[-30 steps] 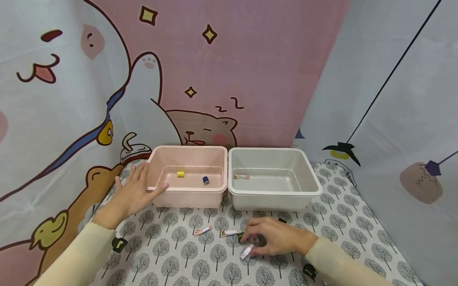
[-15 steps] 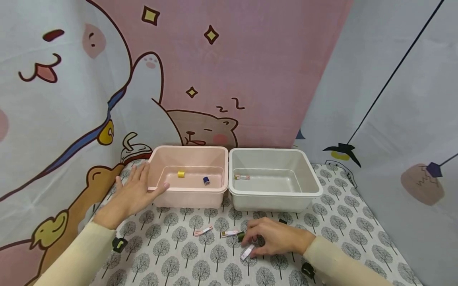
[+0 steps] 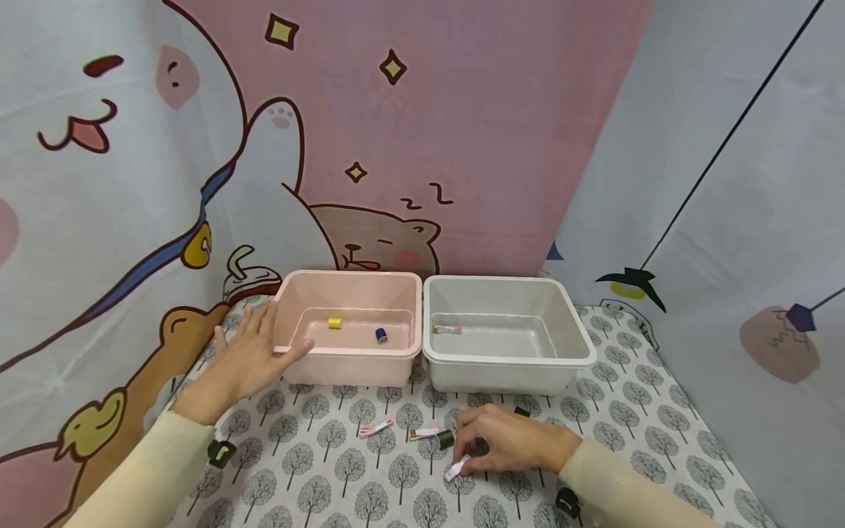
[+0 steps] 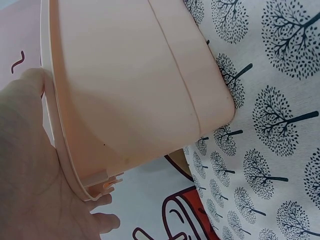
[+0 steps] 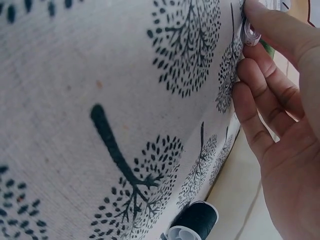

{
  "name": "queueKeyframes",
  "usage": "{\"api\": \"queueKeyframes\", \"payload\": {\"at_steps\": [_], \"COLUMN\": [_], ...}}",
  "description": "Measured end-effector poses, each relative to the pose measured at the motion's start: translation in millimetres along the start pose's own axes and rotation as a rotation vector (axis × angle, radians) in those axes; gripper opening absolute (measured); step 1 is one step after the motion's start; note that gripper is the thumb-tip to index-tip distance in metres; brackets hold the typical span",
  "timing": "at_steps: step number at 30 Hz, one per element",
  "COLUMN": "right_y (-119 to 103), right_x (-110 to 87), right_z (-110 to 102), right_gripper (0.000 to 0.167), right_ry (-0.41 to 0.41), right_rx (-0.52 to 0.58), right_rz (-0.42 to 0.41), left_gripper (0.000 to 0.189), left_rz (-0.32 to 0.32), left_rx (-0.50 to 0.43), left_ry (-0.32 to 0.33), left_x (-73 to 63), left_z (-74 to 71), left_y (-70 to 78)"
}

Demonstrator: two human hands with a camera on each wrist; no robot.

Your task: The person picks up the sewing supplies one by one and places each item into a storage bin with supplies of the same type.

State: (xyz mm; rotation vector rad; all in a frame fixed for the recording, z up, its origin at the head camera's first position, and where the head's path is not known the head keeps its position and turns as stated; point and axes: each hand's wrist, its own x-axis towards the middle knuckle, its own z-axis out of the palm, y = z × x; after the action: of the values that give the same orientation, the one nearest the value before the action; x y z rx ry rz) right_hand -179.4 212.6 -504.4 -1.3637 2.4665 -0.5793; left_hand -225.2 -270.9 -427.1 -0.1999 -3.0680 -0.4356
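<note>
My right hand (image 3: 505, 440) pinches a small pale lavender rolled tape measure (image 3: 457, 469) between thumb and fingertips, low over the cloth. In the right wrist view the tape's coiled end (image 5: 251, 34) shows by the thumb. Just beyond the fingers lies a dark green thread spool (image 3: 445, 438), beside a whitish roll with a gold-coloured end (image 3: 423, 433). Farther left is a pink folded strip with a white band (image 3: 375, 427). My left hand (image 3: 240, 363) rests against the left end of the pink bin (image 3: 350, 367), fingers straight, thumb across its front rim.
A yellow spool (image 3: 334, 323) and a blue spool (image 3: 381, 335) lie in the pink bin. Beside it stands a grey-white bin (image 3: 508, 372) holding a pinkish roll (image 3: 447, 329). A black spool (image 3: 521, 412) lies behind my right hand, on tree-print cloth (image 3: 370, 477).
My right index finger has come away from the green spool toward the lavender tape measure, which is now pinched and slightly turned. My left hand stays at the pink bin.
</note>
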Motion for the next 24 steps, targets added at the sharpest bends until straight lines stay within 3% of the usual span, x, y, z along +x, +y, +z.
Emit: {"api": "queueKeyframes", "payload": {"at_steps": [24], "right_y": [0.1], "right_x": [-2.2], "right_z": [-1.9], "right_gripper": [0.012], "right_ry": [0.013], "right_rx": [0.052], "right_rz": [-0.023], "left_gripper": [0.124], "left_rz": [-0.004], "left_rx": [0.001], "left_ry": [-0.004], "left_x": [-1.2], "left_z": [-1.0], "left_y": [0.5]}}
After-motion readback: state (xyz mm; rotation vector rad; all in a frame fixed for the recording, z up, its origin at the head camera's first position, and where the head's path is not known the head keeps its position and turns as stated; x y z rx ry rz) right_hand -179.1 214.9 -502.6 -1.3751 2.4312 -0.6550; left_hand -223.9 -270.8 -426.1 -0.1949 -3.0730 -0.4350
